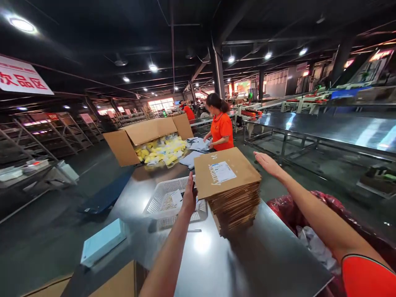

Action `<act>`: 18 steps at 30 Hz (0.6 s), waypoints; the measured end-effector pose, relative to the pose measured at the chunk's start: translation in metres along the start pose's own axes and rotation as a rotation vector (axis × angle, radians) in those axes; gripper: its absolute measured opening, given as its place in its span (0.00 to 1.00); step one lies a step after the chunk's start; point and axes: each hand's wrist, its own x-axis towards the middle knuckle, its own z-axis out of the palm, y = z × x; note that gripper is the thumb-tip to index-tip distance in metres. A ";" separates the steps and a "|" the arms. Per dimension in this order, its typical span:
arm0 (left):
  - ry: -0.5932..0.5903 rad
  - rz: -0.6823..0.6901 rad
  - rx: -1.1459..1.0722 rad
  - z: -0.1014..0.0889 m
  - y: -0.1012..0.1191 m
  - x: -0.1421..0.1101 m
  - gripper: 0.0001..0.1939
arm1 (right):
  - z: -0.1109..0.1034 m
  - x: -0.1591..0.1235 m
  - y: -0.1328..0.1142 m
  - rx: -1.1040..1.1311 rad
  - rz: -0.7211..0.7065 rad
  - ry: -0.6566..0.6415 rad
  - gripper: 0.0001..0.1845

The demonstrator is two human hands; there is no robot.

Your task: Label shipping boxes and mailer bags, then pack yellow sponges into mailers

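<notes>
A thick stack of flattened cardboard boxes stands on the steel table. The top piece carries a white label. My left hand is at the stack's left edge, thumb up, and seems to grip the top piece there. My right hand hovers just right of the stack, fingers stretched out and empty.
A white plastic basket lies behind my left hand. A big open carton with yellow packets stands further back. A person in an orange shirt works at the far end. A red bag hangs right of the table. A light-blue box sits left.
</notes>
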 end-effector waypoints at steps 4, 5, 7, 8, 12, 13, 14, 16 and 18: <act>0.036 -0.037 -0.090 0.036 -0.011 0.004 0.30 | 0.019 0.001 0.019 0.556 0.144 -0.325 0.47; 0.087 -0.056 -0.070 0.041 -0.012 0.005 0.30 | 0.023 0.002 0.021 0.631 0.146 -0.370 0.47; 0.185 -0.062 0.028 0.047 -0.012 0.007 0.29 | 0.027 0.006 0.023 0.663 0.136 -0.370 0.48; 0.217 -0.049 0.103 0.048 -0.012 0.009 0.28 | 0.027 0.009 0.024 0.617 0.140 -0.328 0.48; 0.270 -0.020 0.468 0.030 -0.004 0.021 0.32 | 0.019 0.036 0.033 0.380 0.136 -0.237 0.44; 0.253 -0.057 0.521 0.021 0.001 0.026 0.34 | 0.018 0.046 0.037 0.393 0.166 -0.285 0.42; 0.229 -0.110 0.536 0.012 0.006 0.034 0.36 | 0.019 0.058 0.040 0.430 0.215 -0.330 0.41; 0.173 -0.229 0.465 -0.002 0.018 0.056 0.39 | 0.027 0.087 0.045 0.518 0.335 -0.341 0.39; 0.174 -0.277 0.428 -0.007 0.026 0.086 0.41 | 0.042 0.119 0.044 0.585 0.410 -0.266 0.35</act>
